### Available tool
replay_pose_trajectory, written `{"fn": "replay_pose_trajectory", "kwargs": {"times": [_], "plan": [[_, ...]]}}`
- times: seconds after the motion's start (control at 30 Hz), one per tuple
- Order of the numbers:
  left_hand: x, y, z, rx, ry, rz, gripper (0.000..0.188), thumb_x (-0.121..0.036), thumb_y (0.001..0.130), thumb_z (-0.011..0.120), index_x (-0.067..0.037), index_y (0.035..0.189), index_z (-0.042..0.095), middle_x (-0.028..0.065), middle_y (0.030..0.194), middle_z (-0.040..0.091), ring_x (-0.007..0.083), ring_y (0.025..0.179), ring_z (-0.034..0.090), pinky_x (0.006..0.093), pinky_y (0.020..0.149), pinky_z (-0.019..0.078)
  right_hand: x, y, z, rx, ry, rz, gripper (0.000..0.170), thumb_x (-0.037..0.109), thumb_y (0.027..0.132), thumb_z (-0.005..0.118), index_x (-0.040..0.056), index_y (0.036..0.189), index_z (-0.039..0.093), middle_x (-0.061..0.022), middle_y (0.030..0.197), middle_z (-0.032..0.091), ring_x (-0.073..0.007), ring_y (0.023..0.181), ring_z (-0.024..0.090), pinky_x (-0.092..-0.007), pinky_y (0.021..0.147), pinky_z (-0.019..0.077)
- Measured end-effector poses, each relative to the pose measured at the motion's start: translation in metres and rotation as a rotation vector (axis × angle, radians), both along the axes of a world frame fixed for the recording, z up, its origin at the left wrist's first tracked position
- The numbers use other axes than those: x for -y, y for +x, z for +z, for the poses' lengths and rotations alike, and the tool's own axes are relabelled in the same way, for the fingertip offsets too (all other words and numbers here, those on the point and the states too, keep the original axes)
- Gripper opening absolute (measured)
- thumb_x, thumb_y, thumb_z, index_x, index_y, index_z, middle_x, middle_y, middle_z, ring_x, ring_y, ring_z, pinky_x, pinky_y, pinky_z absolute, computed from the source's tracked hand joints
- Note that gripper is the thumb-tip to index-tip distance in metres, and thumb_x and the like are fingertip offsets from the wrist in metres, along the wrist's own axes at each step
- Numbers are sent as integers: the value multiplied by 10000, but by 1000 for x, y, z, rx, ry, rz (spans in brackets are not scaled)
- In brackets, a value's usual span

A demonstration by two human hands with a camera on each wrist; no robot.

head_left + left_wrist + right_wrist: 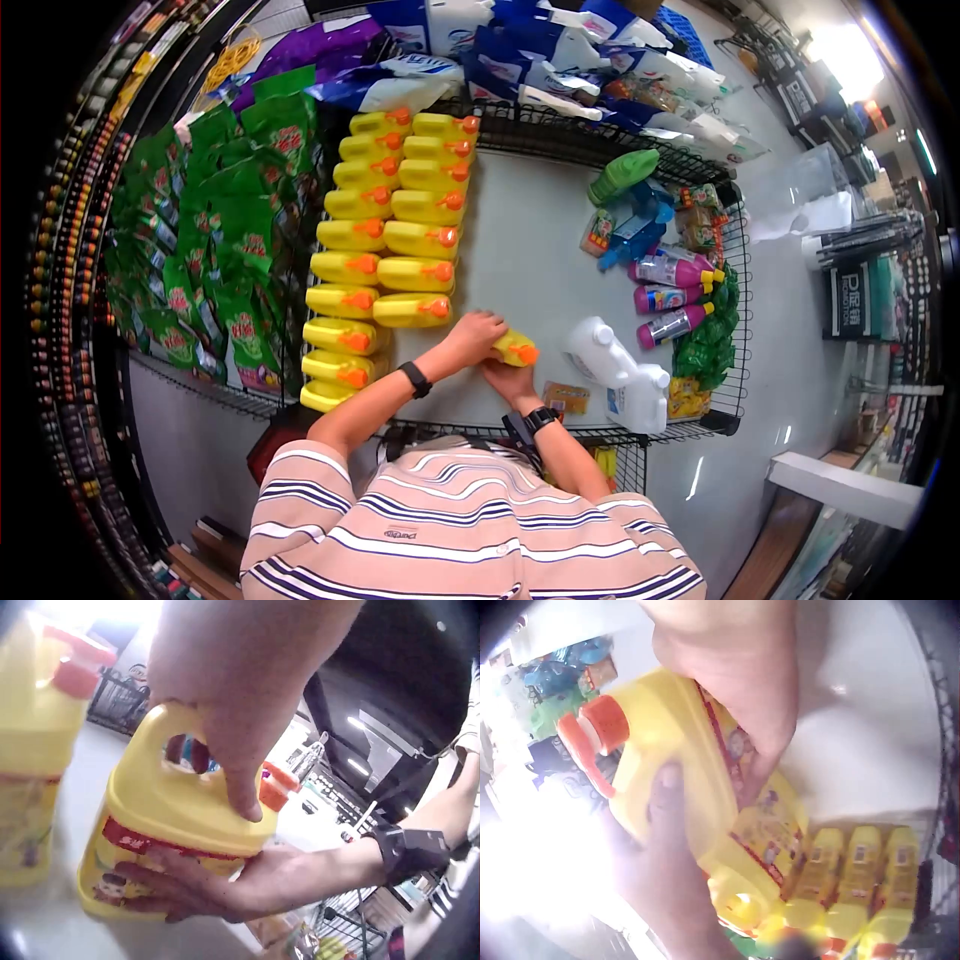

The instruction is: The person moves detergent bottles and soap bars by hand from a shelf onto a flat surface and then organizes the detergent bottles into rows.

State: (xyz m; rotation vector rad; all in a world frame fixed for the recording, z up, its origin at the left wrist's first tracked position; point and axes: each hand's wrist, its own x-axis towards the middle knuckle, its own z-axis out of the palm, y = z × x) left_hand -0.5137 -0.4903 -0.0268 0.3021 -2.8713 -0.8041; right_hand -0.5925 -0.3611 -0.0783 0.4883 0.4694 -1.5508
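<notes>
A yellow jug with an orange cap and a built-in handle is between my two hands, close over the pale table top. My left hand grips it from above, fingers through the handle opening and thumb down its shoulder. Around the lower body my right hand holds it, fingers spread across the printed label. Matching yellow jugs stand in two rows to the left, caps facing right. In the left wrist view, another jug stands beside the held one.
White jugs and purple bottles lie to the right. Behind them are green and blue packs. A small orange-brown packet lies near the front edge. Green bags fill the left side; wire rails border the table.
</notes>
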Motion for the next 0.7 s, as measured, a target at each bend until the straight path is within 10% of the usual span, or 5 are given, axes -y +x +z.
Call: {"fn": "replay_pose_trajectory", "kwargs": {"times": [0.1, 0.13, 0.2, 0.37, 0.7], "plan": [[32, -53, 4, 131, -202, 27, 337, -250, 567, 745, -66, 792, 576, 88, 856, 588, 252, 856, 561, 381, 781, 432, 39, -26, -26, -1359, -48, 158, 515, 473, 854, 409, 104, 1213, 440, -105, 1180, 507, -272, 1099, 487, -441, 983, 357], [45, -67, 10, 209, -273, 67, 352, -255, 593, 727, -65, 841, 564, 90, 899, 578, 258, 909, 541, 398, 817, 409, 59, -39, -29, -1353, -42, 148, 515, 473, 854, 409, 104, 1213, 440, -105, 1180, 507, -272, 1099, 487, -441, 983, 357], [79, -93, 7, 288, -352, 105, 368, -259, 620, 710, -65, 890, 552, 93, 941, 567, 263, 963, 521, 415, 853, 386, 113, -71, -33, -16, -173, -265, 564, 516, 849, 374, 108, 1235, 433, -96, 1216, 505, -282, 1125, 480, -442, 996, 344], [190, -164, -7, 264, -522, 422, 249, -151, 806, 484, -98, 1049, 492, 109, 1053, 536, 303, 1094, 474, 549, 964, 281, 251, -155, -45, -6, -164, -211, 546, 519, 860, 343, 136, 1234, 451, -80, 1261, 477, -280, 1178, 437, -451, 1000, 337], [329, -224, -24, -56, -753, 472, 396, -217, 714, 593, -127, 1090, 507, 134, 1064, 538, 315, 1042, 491, 567, 941, 306, 386, -231, -54, -221, -94, -50, 524, 507, 892, 335, 139, 1244, 455, -98, 1228, 506, -307, 1104, 489, -513, 951, 386]]}}
